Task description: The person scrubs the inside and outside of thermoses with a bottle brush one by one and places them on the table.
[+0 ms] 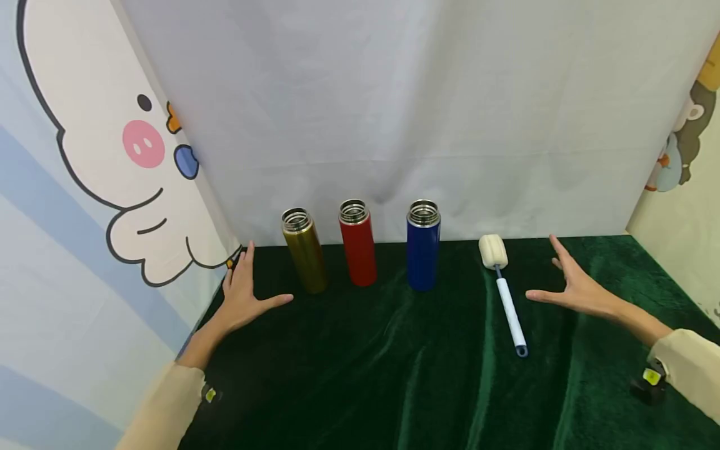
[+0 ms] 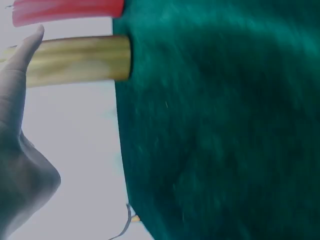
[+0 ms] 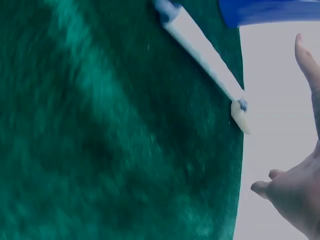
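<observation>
Three lidless bottles stand upright in a row at the back of the green cloth: a gold bottle [image 1: 306, 259], a red bottle [image 1: 359, 253] and a blue bottle [image 1: 423, 255]. To their right lies a bottle brush [image 1: 510, 312] with a white sponge head and a white handle. My left hand [image 1: 245, 299] is held left of the gold bottle, thumb stretched toward it, holding nothing. Right of the brush, my right hand [image 1: 576, 289] hovers with thumb and fingers spread apart, also holding nothing. The left wrist view shows the gold bottle [image 2: 80, 60] beyond the thumb.
Dark green velvety cloth [image 1: 349, 375] with folds covers the table. A pale curtain [image 1: 337, 112] hangs right behind the bottles. Walls with cartoon prints [image 1: 101, 206] border the left and right sides.
</observation>
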The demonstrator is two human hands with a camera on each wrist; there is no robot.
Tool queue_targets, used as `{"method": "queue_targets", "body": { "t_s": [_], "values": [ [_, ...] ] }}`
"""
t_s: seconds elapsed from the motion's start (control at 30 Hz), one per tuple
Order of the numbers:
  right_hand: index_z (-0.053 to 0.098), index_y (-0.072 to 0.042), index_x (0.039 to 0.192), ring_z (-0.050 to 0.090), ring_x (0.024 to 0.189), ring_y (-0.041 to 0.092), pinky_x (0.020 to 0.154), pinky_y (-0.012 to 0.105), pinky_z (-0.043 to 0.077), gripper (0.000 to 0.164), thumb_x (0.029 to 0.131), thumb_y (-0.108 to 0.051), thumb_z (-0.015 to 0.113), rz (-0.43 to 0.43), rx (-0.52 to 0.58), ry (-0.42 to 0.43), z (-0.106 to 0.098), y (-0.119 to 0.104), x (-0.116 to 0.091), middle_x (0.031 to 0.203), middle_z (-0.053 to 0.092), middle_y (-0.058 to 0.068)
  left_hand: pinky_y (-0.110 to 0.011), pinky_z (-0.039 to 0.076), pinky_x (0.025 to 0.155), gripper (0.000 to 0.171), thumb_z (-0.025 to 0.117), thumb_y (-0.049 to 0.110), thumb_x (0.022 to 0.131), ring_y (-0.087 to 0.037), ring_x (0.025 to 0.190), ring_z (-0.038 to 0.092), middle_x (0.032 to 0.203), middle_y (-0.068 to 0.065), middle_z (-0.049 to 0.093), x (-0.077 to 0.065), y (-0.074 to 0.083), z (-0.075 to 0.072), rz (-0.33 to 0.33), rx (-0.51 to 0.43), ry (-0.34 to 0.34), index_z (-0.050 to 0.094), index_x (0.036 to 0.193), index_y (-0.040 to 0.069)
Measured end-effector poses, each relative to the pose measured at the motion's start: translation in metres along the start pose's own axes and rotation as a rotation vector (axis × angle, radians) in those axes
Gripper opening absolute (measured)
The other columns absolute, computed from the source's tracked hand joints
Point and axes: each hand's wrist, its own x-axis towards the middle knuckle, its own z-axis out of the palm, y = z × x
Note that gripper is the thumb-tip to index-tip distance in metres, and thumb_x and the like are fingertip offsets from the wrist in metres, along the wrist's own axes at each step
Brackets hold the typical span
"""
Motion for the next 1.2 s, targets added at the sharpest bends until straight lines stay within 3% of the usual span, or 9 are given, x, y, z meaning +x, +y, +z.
{"method": "queue_targets", "body": {
  "t_s": [0.2, 0.43, 0.6, 0.73, 0.83, 0.97, 1.2],
  "values": [
    [-0.013, -0.007, 0.162, 0.030, 0.140, 0.063, 0.104, 0.075, 0.038, 0.101, 0.101, -0.025, 0.064, 0.070, 0.127, -0.075, 0.013, -0.001, 0.001, 0.161, 0.011, 0.041, -0.078, 0.008, 0.117, 0.129, 0.081, 0.041, 0.085, -0.048, 0.157, 0.001, 0.174, -0.010, -0.003, 0.012, 0.011, 0.012, -0.056, -0.260, -0.029, -0.025, 0.158, 0.038],
    [0.006, 0.002, 0.161, 0.050, 0.132, 0.053, 0.097, 0.060, 0.052, 0.088, 0.102, -0.032, 0.062, 0.135, 0.107, -0.146, 0.031, 0.004, 0.000, 0.151, 0.037, 0.035, -0.069, 0.024, 0.120, 0.124, 0.081, 0.025, 0.087, -0.044, 0.158, 0.008, 0.172, -0.017, -0.003, 0.026, 0.020, 0.031, -0.030, -0.442, -0.011, -0.019, 0.161, 0.034],
    [0.010, 0.006, 0.160, 0.064, 0.120, 0.037, 0.095, 0.051, 0.056, 0.087, 0.101, -0.028, 0.065, 0.136, 0.151, -0.167, 0.040, 0.011, -0.001, 0.146, 0.042, 0.035, -0.069, 0.022, 0.121, 0.123, 0.078, 0.020, 0.088, -0.045, 0.157, 0.007, 0.172, -0.018, -0.002, 0.031, 0.025, 0.039, -0.043, -0.492, -0.020, -0.020, 0.161, 0.030],
    [0.009, 0.009, 0.159, 0.070, 0.104, 0.014, 0.088, 0.039, 0.061, 0.088, 0.100, -0.021, 0.067, 0.126, 0.270, -0.202, 0.045, 0.014, 0.001, 0.142, 0.042, 0.036, -0.068, 0.019, 0.122, 0.121, 0.077, 0.013, 0.088, -0.046, 0.157, 0.008, 0.171, -0.023, 0.001, 0.036, 0.027, 0.045, -0.054, -0.528, -0.032, -0.019, 0.162, 0.020],
    [0.008, 0.011, 0.158, 0.069, 0.097, 0.006, 0.084, 0.033, 0.062, 0.088, 0.099, -0.016, 0.068, 0.121, 0.356, -0.223, 0.048, 0.017, 0.002, 0.138, 0.042, 0.038, -0.068, 0.018, 0.123, 0.119, 0.076, 0.011, 0.088, -0.045, 0.157, 0.010, 0.170, -0.025, 0.004, 0.040, 0.029, 0.050, -0.057, -0.553, -0.027, -0.017, 0.162, 0.018],
    [0.013, 0.011, 0.157, 0.068, 0.094, 0.006, 0.081, 0.033, 0.062, 0.083, 0.099, -0.013, 0.067, 0.127, 0.376, -0.221, 0.050, 0.017, 0.004, 0.133, 0.047, 0.035, -0.065, 0.020, 0.124, 0.114, 0.075, 0.016, 0.090, -0.044, 0.156, 0.016, 0.169, -0.023, 0.010, 0.044, 0.029, 0.058, -0.057, -0.561, -0.005, -0.013, 0.163, 0.021],
    [0.028, 0.014, 0.150, 0.070, 0.092, 0.016, 0.074, 0.036, 0.064, 0.074, 0.098, -0.019, 0.069, 0.216, 0.263, -0.207, 0.052, 0.005, 0.009, 0.116, 0.063, 0.024, -0.064, 0.029, 0.121, 0.094, 0.070, 0.019, 0.098, -0.047, 0.148, 0.035, 0.159, -0.024, 0.030, 0.052, 0.031, 0.064, -0.056, -0.607, 0.066, 0.003, 0.163, 0.024]
  ]
}}
